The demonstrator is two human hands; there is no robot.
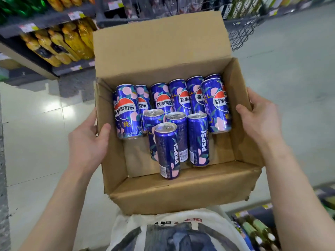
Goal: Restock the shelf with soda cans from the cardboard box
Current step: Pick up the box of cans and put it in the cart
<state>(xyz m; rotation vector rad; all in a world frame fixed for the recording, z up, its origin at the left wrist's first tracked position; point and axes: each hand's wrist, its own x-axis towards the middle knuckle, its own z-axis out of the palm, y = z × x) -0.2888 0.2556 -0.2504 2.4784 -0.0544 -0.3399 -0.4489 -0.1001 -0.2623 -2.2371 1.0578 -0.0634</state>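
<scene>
Pale floor tiles (36,142) and a shelf (45,20) of orange drink bottles (59,40) lay beyond the cardboard box (163,51) I held. My left hand (87,142) gripped its left wall, thumb hooked inside; my right hand (259,120) clasped the right wall, fingers curled round the rim. Blue Pepsi cans (166,151) sat inside, mostly toward the far wall.

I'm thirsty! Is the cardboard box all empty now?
No, the cardboard box has many blue soda cans inside it.
</scene>
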